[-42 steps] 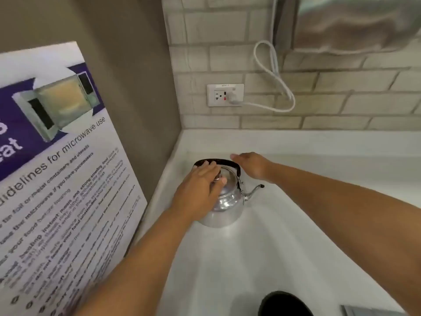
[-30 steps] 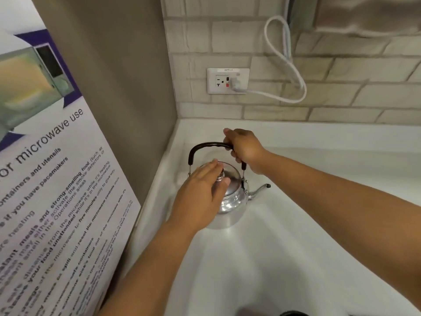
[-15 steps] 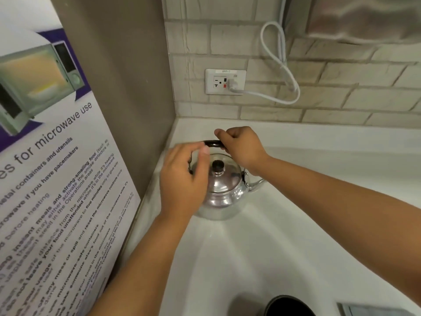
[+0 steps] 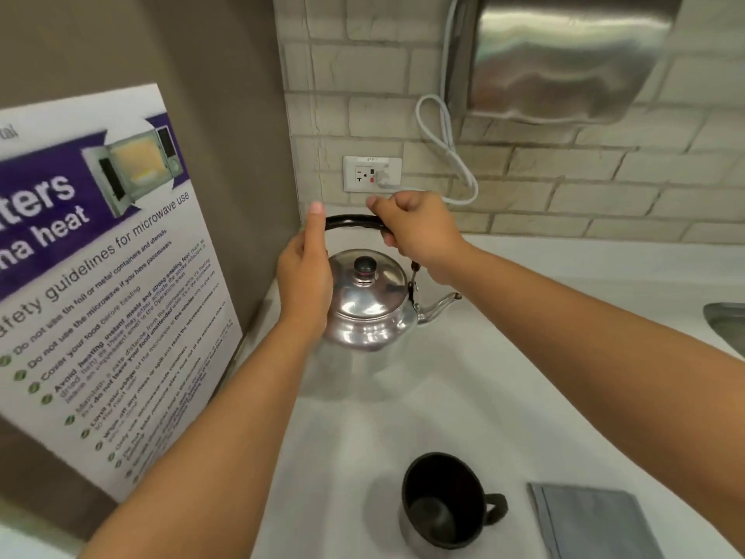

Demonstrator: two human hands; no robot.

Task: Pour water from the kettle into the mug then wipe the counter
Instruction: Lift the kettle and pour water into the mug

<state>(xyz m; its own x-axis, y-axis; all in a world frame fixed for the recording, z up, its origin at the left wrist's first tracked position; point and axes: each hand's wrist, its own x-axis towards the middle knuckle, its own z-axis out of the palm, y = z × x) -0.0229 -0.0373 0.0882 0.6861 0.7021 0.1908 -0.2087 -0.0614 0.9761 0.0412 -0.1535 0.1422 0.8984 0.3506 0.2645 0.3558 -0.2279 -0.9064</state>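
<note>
Head view: right hand [image 4: 419, 236] grips kettle [image 4: 367, 304] handle.

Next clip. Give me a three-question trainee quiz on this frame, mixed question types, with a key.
1. True or false: the right hand grips the kettle by its black handle.
2. Which way does the kettle's spout point: toward the poster, or toward the person's right?
3. What lies right of the mug? A) sponge B) grey cloth C) spoon

Key: 1 true; 2 toward the person's right; 3 B.
</note>
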